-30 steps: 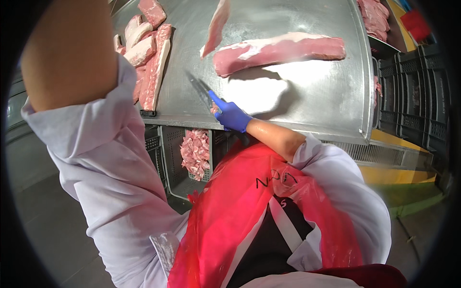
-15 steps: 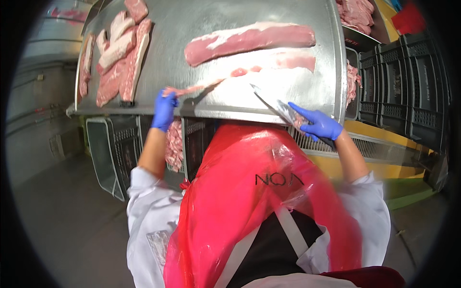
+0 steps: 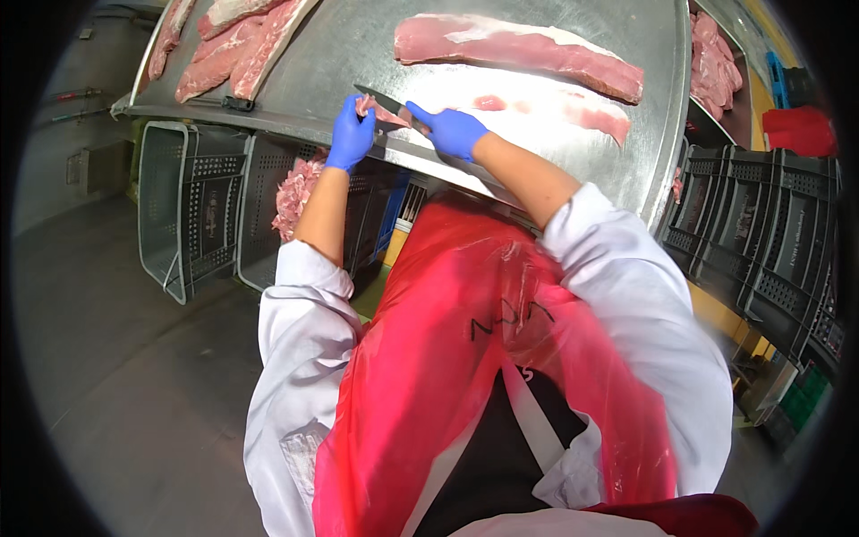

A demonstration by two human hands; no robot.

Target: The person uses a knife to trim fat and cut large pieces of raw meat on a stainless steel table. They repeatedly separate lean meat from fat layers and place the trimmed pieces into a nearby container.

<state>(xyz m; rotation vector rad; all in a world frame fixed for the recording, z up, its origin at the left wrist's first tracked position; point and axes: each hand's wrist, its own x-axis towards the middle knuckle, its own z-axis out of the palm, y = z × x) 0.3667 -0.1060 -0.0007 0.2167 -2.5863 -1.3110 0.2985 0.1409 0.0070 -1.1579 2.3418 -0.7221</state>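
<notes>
My left hand [image 3: 352, 141], in a blue glove, is closed on a strip of pink meat [image 3: 386, 114] at the table's near edge. Close beside it, my right hand [image 3: 455, 134], gloved the same, grips a knife [image 3: 379, 97] whose dark blade points left toward the strip. Its handle is mostly covered by my fingers. Beyond the right hand lies a flat white slab of fat [image 3: 537, 106] with pink patches. Behind that rests a long pork loin [image 3: 528, 52], pink with a white fat layer on top.
More meat pieces [image 3: 234, 58] lie on the metal table [image 3: 344, 45] at the far left. Below its near edge hang grey crates [image 3: 183, 215], one with meat trimmings [image 3: 297, 192]. At right are a container of meat [image 3: 714, 67] and black crates [image 3: 743, 219].
My right hand has brought the knife left, up to my left hand. The left hand has lifted the strip, which now appears short and apart from the slab. The view has shifted.
</notes>
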